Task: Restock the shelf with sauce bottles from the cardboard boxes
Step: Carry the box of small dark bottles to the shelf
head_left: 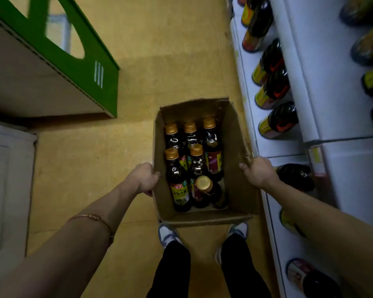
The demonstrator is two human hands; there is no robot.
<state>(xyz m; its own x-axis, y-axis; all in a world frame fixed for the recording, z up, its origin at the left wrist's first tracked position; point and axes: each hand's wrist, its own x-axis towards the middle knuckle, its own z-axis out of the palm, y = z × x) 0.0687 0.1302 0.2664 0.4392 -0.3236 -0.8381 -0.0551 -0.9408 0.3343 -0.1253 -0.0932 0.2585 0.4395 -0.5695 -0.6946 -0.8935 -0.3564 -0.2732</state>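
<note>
open cardboard box [235, 151] held up over the yellow floor [138, 61], just beside the white shelf [323, 87] on the right. left hand [143, 179] clamped on the box's left wall, fingers curled over the top edge, thumb outside. right hand [257, 172] clamped on the right wall the same way, fingers hooked over the rim. thin bracelet [91, 217] round the left forearm.

inside the box, six sauce bottles [178, 186] with gold caps and dark contents: three upright in the far row, two upright in the middle row, one more [209, 191] at the near right, tilted, cap towards the camera. near-left bottle with a red, yellow and green label; far-right bottle with a red and yellow label. right part of the box floor bare.

on the shelf, rows of dark bottles [276, 120] with yellow and red labels, standing on several white tiers; more at the lower tiers, partly hidden behind the right forearm. labels too blurred to read.

below the box, two white and blue shoes [167, 234] and black trouser legs on the floor. at upper left, a large green and brown carton [78, 61] with an oval cut-out; at left edge, a white panel [7, 179], kind unclear.
</note>
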